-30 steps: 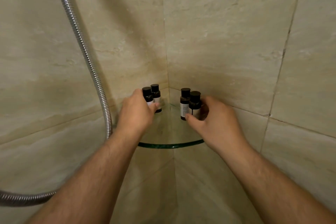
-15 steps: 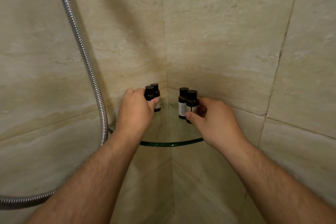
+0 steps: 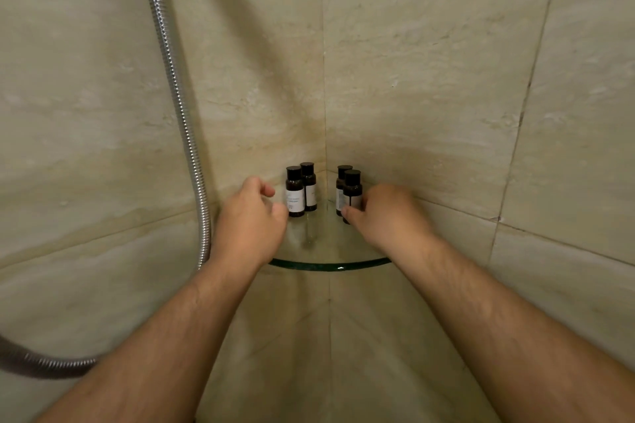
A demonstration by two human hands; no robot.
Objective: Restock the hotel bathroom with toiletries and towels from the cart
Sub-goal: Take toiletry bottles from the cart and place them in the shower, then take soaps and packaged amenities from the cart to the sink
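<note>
One btl (image 3: 294, 192) no longer in L hand (image 3: 247, 216)

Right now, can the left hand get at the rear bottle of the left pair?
Probably yes, but only from above: the front left bottle stands between the left hand and the rear left bottle, whose cap shows free.

Just the one view for us: a wide-angle cam worn on the head, facing forward and down into the tiled wall corner (image 3: 323, 113). We sit close in, so both forearms (image 3: 165, 336) run up from the bottom edge to the glass shelf (image 3: 330, 265) and bottles (image 3: 294, 192) near mid-frame, with the shower hose (image 3: 178, 96) down the left side
</note>
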